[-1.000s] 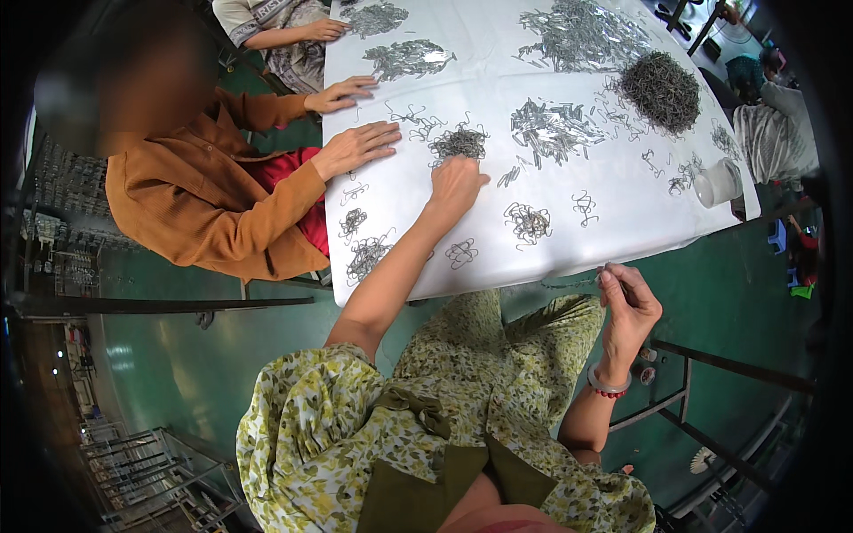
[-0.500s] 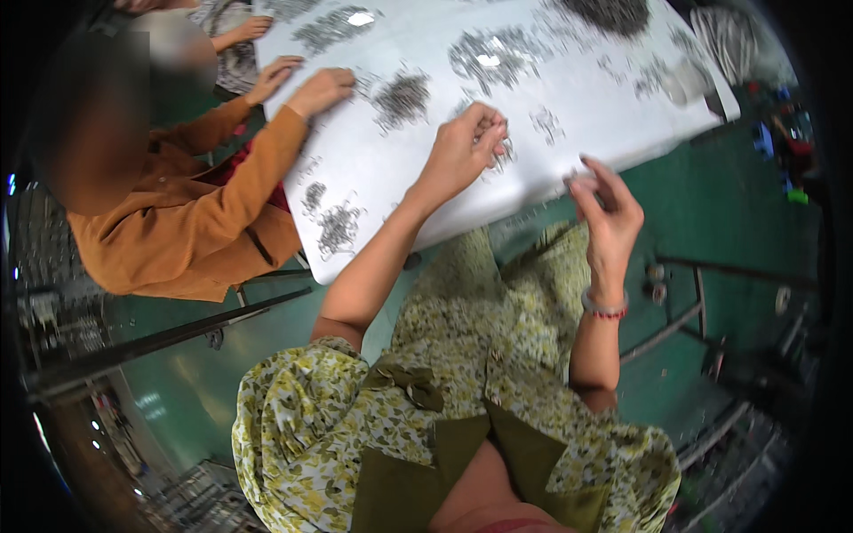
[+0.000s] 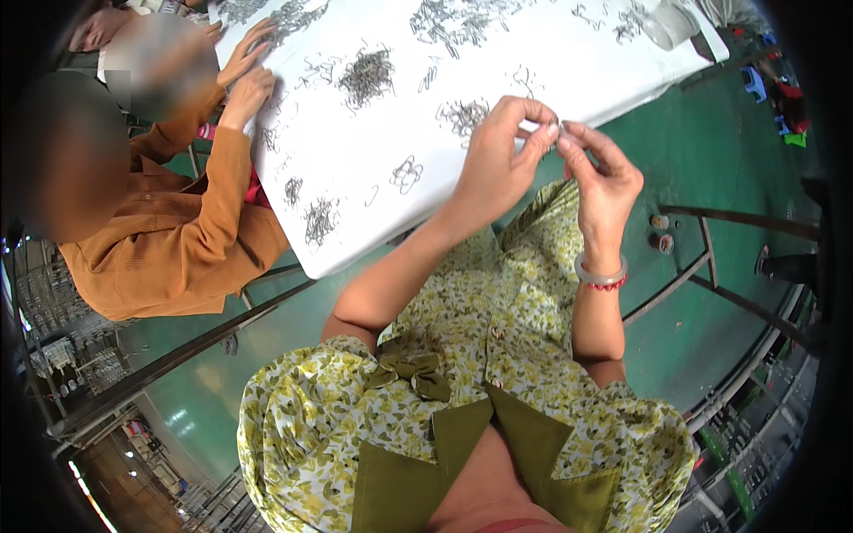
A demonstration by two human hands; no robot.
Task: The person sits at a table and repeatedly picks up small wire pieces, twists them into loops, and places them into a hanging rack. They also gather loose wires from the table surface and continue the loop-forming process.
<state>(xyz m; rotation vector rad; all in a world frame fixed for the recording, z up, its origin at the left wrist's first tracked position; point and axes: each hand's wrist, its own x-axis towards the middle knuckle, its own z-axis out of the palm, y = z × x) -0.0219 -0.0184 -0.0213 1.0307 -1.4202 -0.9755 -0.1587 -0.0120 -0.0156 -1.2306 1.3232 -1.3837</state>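
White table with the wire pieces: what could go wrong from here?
The left hand and right hand meet near the edge of the white table, so anything small in their fingers might drop to the floor. The dark wire pile looks tangled, so pieces could snag when lifted.

You are wearing this wide fisheye camera on your head: it is looking steeply down and forward, your collar [image 3: 400, 484] is sitting closest, your left grip [image 3: 506, 160] and right grip [image 3: 609, 188] are showing farther out, and the bench [image 3: 342, 169] is stretching away toward the upper edge.
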